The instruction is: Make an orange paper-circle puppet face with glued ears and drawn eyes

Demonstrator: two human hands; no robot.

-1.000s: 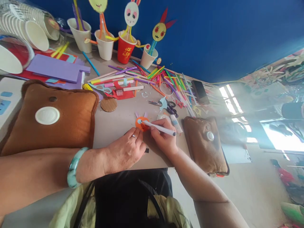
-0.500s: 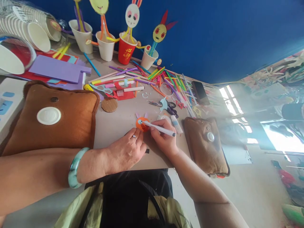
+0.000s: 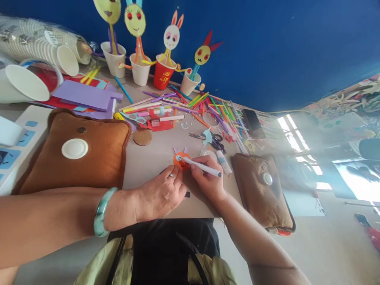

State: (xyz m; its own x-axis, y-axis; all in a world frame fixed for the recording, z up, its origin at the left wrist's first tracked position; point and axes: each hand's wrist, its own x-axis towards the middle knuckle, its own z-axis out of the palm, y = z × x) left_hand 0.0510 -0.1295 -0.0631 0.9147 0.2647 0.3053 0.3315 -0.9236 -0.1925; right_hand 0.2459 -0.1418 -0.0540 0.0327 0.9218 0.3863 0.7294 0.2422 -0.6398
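Observation:
An orange round paper face (image 3: 184, 154) with two thin purple ears lies on the table before me. My left hand (image 3: 162, 190), with a ring and a green bangle on that arm, has its bent fingers pressed on the face's lower left edge. Between the fingers of my right hand (image 3: 209, 180) is a white marker pen (image 3: 211, 170), its tip at the pale eye on the face. A dark mark shows in that eye. Beneath the left fingers, part of the orange paper is hidden. A small black piece (image 3: 187, 194) lies beside the left hand.
Brown plush pillows (image 3: 99, 162) (image 3: 261, 190) flank my hands. Scissors (image 3: 218, 143), a glue bottle (image 3: 224, 161) and a cardboard disc (image 3: 142, 137) lie beyond. Farther back are scattered coloured sticks, purple paper (image 3: 86, 95) and several cups holding paper-faced figures, including a red cup (image 3: 164, 75).
The camera view has shifted, so everything sits slightly lower and farther right. My hands keep their hold, with the pen tip still at the eye; a dark mark now shows more clearly there.

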